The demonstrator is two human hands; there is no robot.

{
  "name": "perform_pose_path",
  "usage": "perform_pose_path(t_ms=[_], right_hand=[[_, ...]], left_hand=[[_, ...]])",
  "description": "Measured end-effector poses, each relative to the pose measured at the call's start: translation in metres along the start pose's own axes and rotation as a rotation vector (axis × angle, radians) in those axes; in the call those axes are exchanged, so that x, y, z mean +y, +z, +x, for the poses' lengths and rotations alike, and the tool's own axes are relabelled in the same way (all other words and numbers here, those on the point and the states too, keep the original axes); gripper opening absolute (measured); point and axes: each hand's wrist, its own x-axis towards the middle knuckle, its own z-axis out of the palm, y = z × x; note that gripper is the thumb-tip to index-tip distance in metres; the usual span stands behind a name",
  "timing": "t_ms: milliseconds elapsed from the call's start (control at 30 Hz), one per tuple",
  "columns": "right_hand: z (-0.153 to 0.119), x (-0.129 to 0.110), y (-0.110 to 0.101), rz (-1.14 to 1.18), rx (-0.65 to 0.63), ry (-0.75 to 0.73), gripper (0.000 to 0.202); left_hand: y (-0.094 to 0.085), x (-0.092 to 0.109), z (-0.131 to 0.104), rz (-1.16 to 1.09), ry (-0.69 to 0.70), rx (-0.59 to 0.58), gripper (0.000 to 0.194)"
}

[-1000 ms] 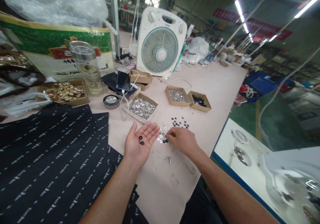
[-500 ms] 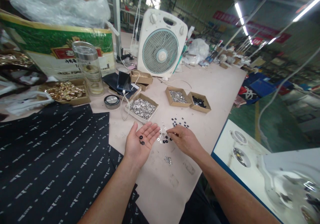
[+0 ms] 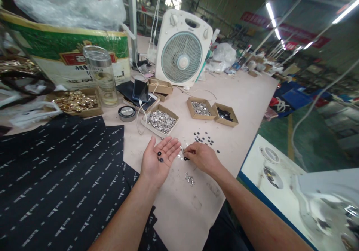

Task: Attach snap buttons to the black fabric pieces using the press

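Observation:
Palm up, my left hand (image 3: 158,161) lies open over the table with a few small black snap pieces (image 3: 159,154) resting on it. My right hand (image 3: 203,157) is just right of it, thumb and fingertips pinched together low over loose black and silver pieces; whatever is between the fingertips is too small to make out. Behind my right hand several black pieces (image 3: 206,138) are scattered on the table. A small pile of silver rings (image 3: 190,179) sits nearer to me. Beyond my left hand stands a carton tray of silver pieces (image 3: 161,121).
Two small cartons, one with silver parts (image 3: 200,108) and one with black parts (image 3: 224,114), stand ahead. A white fan (image 3: 182,49) stands behind them. Printed black fabric (image 3: 61,183) covers the left; a white machine (image 3: 331,195) is at the right.
My right hand has moved slightly left and down over the loose pieces, closer to my left hand. My left hand remains palm up with the black pieces.

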Motion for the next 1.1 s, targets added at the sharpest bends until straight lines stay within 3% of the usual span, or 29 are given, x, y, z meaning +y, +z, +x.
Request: perform_pose_path(t_ms=[400,633,800,967,1100], right_hand=[[0.0,0.003,0.004,0.004,0.058,0.09,0.01],[-0.007,-0.001,-0.003,-0.169,0.077,-0.086,0.018],[-0.017,-0.028,-0.015,0.008,0.208,-0.174,0.015],[-0.011,-0.06,-0.007,0.05,0.149,-0.43,0.018],[-0.004,-0.066,0.002,0.012,0.122,-0.476,0.019]], left_hand=[[0.0,0.0,0.0,-0.005,-0.006,0.0,0.046],[0.0,0.0,0.0,0.005,0.004,-0.003,0.048],[0.002,-0.001,-0.002,-0.012,-0.023,-0.012,0.05],[0.004,-0.001,-0.005,0.003,-0.083,-0.034,0.054],[0.004,0.0,-0.005,0.026,-0.089,-0.038,0.059]])
